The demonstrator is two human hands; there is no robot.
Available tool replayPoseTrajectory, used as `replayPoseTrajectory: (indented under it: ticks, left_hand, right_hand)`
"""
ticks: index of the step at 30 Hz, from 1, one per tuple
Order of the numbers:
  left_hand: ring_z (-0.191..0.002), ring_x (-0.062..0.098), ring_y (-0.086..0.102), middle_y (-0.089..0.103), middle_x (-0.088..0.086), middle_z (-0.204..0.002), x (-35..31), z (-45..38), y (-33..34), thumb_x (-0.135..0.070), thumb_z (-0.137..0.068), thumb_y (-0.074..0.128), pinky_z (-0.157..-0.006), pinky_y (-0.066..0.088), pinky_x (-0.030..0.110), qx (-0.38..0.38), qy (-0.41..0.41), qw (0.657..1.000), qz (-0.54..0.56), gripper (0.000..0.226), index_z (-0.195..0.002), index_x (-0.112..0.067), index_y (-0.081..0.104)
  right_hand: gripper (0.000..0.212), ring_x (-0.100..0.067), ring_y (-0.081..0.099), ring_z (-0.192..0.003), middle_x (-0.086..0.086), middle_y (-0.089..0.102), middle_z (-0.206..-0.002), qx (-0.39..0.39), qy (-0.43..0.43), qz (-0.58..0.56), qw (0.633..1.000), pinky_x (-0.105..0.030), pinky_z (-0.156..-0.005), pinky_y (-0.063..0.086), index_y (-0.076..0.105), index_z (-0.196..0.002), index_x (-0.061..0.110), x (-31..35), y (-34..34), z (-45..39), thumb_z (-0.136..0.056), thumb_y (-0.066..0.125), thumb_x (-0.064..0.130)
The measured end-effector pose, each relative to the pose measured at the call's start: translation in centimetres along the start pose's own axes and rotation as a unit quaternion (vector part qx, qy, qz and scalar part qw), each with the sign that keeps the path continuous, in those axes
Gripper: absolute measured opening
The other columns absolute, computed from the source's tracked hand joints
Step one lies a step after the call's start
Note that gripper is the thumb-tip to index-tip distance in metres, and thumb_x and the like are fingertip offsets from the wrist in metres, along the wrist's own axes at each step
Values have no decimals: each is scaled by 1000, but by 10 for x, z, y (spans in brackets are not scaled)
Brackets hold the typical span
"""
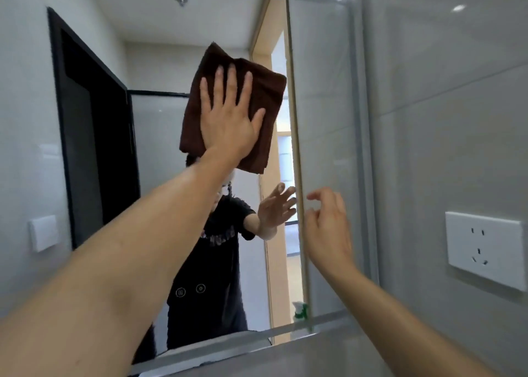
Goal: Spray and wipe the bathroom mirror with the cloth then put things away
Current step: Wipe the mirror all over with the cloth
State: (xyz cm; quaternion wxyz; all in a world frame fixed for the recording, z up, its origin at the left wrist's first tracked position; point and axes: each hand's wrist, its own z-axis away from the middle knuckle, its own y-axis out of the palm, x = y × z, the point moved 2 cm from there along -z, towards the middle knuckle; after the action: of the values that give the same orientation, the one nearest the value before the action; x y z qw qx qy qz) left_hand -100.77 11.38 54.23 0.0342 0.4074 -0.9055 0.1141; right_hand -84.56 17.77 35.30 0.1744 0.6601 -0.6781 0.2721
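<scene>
The bathroom mirror (160, 136) fills the left and middle of the head view. A folded dark brown cloth (265, 96) lies flat against its upper middle. My left hand (228, 116) presses on the cloth with fingers spread, arm stretched up from the lower left. My right hand (328, 228) hovers near the mirror's right edge, fingers loosely curled and apart, holding nothing. Only the reflection of a green and white spray bottle (301, 311) shows at the mirror's lower right corner; the bottle itself is out of sight.
The mirror's metal frame (357, 148) runs down the right side and along the bottom. A white wall socket (485, 248) sits on the grey tiled wall to the right. The glass reflects a black door frame, a white switch and a person in black.
</scene>
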Motion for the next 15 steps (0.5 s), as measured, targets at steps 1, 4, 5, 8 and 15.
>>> replayPoseTrajectory:
  ticks: [1,4,5,8,15]
  left_hand:
    - [-154,32,12,19,13,-165,-15,1,1,-61,-97,22,-123,9,55,0,-17,1000,2,74,-159,-21,18]
    - [-153,33,11,19,15,-165,-60,20,10,-58,-97,28,-123,8,56,-3,30,999,23,74,-159,-18,20]
    - [-154,33,11,19,14,-165,-75,30,14,-57,-97,31,-123,7,55,1,67,997,38,74,-158,-17,21]
    - [-154,32,7,18,13,-166,-113,65,26,-55,-99,28,-123,3,54,41,182,981,49,72,-159,-17,20]
    - [-155,25,3,15,5,-167,-80,42,23,-54,-99,15,-125,-1,50,57,297,953,15,66,-159,-26,16]
  right_hand:
    - [18,-2,54,-78,12,42,-113,-9,-5,-2,1000,-21,-67,46,49,-110,30,-2,-7,-5,-102,48,14]
    - [19,-2,51,-80,8,45,-114,-28,-24,-20,999,-32,-73,49,52,-114,23,-3,-25,-18,-101,47,10]
    - [19,-3,52,-80,7,45,-115,-34,-26,-28,999,-35,-74,50,53,-114,21,-2,-30,-24,-101,47,9]
    - [21,-1,54,-86,6,48,-117,-58,-39,-61,996,-14,-68,46,54,-114,20,3,-38,-38,-100,47,6]
    - [17,0,53,-90,3,49,-117,-100,-75,-96,988,-11,-68,42,53,-105,20,49,-17,-71,-98,49,5]
